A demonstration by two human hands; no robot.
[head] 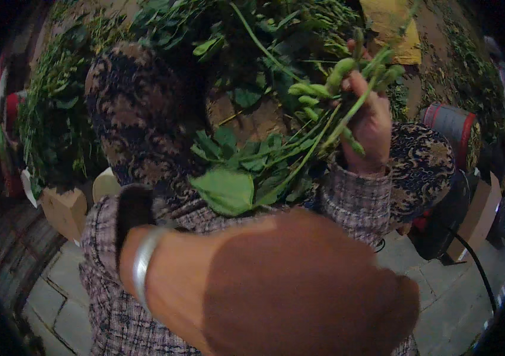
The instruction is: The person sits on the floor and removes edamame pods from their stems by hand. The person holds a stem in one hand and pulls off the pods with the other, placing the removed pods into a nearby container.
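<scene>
My right hand point(370, 124) is raised right of centre, its fingers closed around green stems of a bean plant. Plump green bean pods point(310, 91) hang beside the fingers, and a broad green leaf point(225, 191) lies at the lower end of the plant, over my lap. My left hand point(314, 285), with a silver bangle point(143, 267) on its wrist, is large and blurred close to the camera. Its forearm reaches across from the left, below the plant. The left fingers are not clearly visible, and whether they hold anything cannot be told.
My knees in patterned cloth point(132, 120) stand left and right. Piled green plants point(61, 115) lie at the left and ahead. A yellow sheet point(397, 31) is at the upper right, a grey and red container point(448, 129) beside my right knee. Behind lie paving slabs point(72, 316) and a black cable point(477, 262).
</scene>
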